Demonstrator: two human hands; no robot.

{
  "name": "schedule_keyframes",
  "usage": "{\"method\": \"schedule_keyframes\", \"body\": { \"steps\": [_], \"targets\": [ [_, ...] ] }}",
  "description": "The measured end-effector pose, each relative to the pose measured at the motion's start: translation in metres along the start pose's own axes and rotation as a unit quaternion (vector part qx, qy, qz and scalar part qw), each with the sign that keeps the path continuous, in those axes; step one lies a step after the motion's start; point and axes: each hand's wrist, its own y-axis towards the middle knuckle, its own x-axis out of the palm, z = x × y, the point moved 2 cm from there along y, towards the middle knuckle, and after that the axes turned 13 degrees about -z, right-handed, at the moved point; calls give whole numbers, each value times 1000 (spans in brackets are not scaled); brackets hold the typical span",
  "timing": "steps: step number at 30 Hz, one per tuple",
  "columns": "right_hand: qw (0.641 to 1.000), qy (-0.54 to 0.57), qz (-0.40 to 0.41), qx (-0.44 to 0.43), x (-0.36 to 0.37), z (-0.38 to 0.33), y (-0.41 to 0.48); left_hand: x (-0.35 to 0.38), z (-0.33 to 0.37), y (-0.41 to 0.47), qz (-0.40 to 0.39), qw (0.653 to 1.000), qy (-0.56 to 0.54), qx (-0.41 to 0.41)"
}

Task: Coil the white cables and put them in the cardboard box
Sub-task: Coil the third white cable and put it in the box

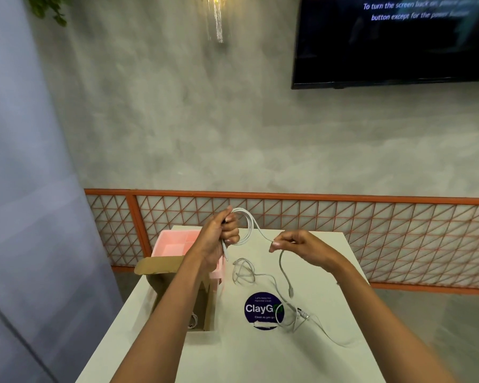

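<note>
Nearest, loose cables (291,319) are lying tangled on the table (233,355), waiting their turn. The box (161,275) is standing open at the left, with one coil (193,320) seemingly inside already. Further out, the left hand (219,236) is gripping the loops of a cable (252,223) to keep them together. The right hand (296,243) is pinching its tail, feeding slack, I judge, for another turn. A pink tray (172,244) is sitting behind the box.
</note>
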Motion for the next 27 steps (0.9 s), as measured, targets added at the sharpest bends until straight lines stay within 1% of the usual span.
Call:
{"method": "schedule_keyframes", "body": {
  "steps": [2,6,7,8,10,12,14,16,18,24,27],
  "targets": [
    [999,-44,24,13,0,8,2,-1,-1,-1,-6,1000,-13,-6],
    [988,-126,75,40,3,16,8,-2,-7,-3,-12,1000,2,-26],
    [987,-130,87,43,3,18,9,-2,-9,-4,-15,999,6,-32],
    [988,-107,104,47,4,19,11,-2,-10,-4,-21,999,10,-38],
    [987,3,153,47,2,20,13,-1,-12,-6,-34,998,18,-51],
    [973,117,199,18,0,15,15,-3,-15,-8,-43,997,6,-62],
    [954,204,217,-16,-2,9,17,-4,-17,-10,-54,996,-10,-72],
    [934,278,220,-42,-5,1,18,-3,-19,-13,-70,994,-23,-83],
    [917,330,215,-65,-9,-6,19,-2,-19,-16,-86,992,-29,-90],
    [872,437,188,-117,-14,-22,28,-1,-16,-22,-145,983,-18,-113],
    [852,482,167,-117,-11,-27,30,-1,-14,-23,-179,976,-40,-118]
  ]
}}
